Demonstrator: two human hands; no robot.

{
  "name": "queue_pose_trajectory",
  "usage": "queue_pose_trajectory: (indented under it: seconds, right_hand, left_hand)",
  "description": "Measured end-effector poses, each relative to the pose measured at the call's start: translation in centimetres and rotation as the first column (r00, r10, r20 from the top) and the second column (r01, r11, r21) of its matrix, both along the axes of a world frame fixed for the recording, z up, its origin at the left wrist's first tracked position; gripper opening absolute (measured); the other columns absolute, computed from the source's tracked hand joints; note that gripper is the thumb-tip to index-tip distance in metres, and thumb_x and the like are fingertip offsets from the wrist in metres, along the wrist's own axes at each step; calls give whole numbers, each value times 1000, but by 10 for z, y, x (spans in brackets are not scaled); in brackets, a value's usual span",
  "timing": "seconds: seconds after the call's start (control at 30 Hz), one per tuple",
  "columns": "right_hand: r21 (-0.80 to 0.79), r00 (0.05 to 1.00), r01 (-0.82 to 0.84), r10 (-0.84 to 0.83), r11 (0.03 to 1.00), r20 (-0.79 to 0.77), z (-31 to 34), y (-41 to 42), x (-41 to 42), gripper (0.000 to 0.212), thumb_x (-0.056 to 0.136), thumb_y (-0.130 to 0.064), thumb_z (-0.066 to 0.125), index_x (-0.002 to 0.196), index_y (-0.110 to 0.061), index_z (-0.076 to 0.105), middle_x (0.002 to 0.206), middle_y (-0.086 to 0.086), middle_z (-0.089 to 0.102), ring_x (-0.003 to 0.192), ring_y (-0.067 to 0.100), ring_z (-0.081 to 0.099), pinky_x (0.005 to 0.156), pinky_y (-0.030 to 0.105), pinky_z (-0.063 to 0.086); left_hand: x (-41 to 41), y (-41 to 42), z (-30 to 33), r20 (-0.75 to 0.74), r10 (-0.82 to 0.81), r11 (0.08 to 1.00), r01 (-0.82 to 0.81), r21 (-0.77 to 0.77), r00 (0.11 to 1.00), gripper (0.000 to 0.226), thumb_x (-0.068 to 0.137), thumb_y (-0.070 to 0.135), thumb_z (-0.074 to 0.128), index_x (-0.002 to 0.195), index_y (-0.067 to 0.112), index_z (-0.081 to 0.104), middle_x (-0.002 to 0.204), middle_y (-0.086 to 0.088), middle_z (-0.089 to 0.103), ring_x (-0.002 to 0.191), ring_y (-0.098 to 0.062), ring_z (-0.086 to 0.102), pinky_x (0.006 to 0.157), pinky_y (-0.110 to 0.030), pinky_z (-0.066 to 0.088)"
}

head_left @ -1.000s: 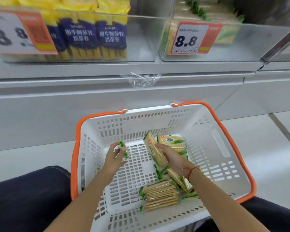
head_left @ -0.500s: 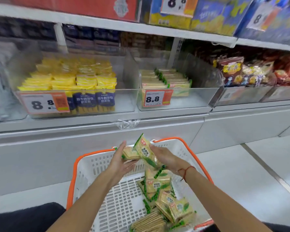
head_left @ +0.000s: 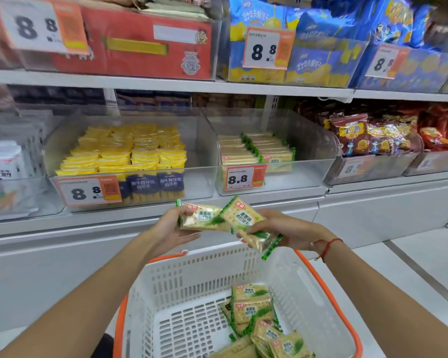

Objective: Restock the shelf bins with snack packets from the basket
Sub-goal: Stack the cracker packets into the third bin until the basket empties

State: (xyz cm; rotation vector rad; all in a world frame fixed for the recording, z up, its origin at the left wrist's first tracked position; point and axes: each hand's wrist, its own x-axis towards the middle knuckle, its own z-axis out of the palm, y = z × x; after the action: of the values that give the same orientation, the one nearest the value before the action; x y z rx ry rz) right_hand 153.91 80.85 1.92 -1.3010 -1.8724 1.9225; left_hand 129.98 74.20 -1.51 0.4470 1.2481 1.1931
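Note:
My left hand [head_left: 170,229] grips a green-and-cream cracker packet [head_left: 199,218] above the basket. My right hand [head_left: 292,232] grips a second cracker packet [head_left: 246,223], tilted, whose upper end overlaps the first one. Both are level with the shelf's front edge. Below them stands the white basket with an orange rim [head_left: 329,288], holding several more cracker packets [head_left: 252,306] at its right side. Straight ahead is a clear shelf bin [head_left: 308,161], partly filled with rows of the same packets [head_left: 254,148] behind an 8.8 price tag.
To the left, another clear bin [head_left: 202,140] holds yellow-and-blue packets [head_left: 130,156]. At right, bins hold red snack bags [head_left: 354,135]. The upper shelf [head_left: 166,83] carries a red carton and blue bags. A grey shelf base and pale floor surround the basket.
Both hands have lifted out of the basket, each with a cracker packet, and now hold them in front of the shelf. The view has tilted up from the basket to the bins.

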Motion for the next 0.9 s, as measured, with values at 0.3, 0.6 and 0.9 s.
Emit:
queue_pose_trajectory:
  seconds: [0.3, 0.6, 0.9]
  right_hand:
    - [191, 997, 49, -60, 980, 54, -5, -3, -2, 40, 74, -17, 80, 107, -23, 58, 105, 11, 68, 89, 22, 66, 84, 44, 53]
    - [557, 993, 42, -95, 829, 68, -7, -1, -12, 38, 75, -24, 79, 111, -21, 68, 100, -10, 51, 83, 5, 56, 60, 17, 53]
    - [622, 977, 35, -159, 782, 145, -26, 6, -17, 48, 73, -41, 78, 117, -31, 65, 114, 1, 45, 111, 16, 46, 83, 21, 45]
  left_hand:
    - [4, -10, -11, -250, -144, 986, 118, -114, 958, 16, 93, 22, 47, 103, 12, 55, 85, -4, 65, 77, -19, 63, 86, -36, 49]
    - [23, -8, -2, -59, 23, 1000, -22, 18, 998, 29, 98, 14, 29, 113, 13, 54, 113, -14, 60, 95, -30, 61, 73, -43, 55]
    - [40, -1, -13, -154, -89, 995, 94, 26, 984, 34, 94, 29, 55, 125, 14, 52, 107, -10, 68, 96, -21, 65, 80, -35, 56]
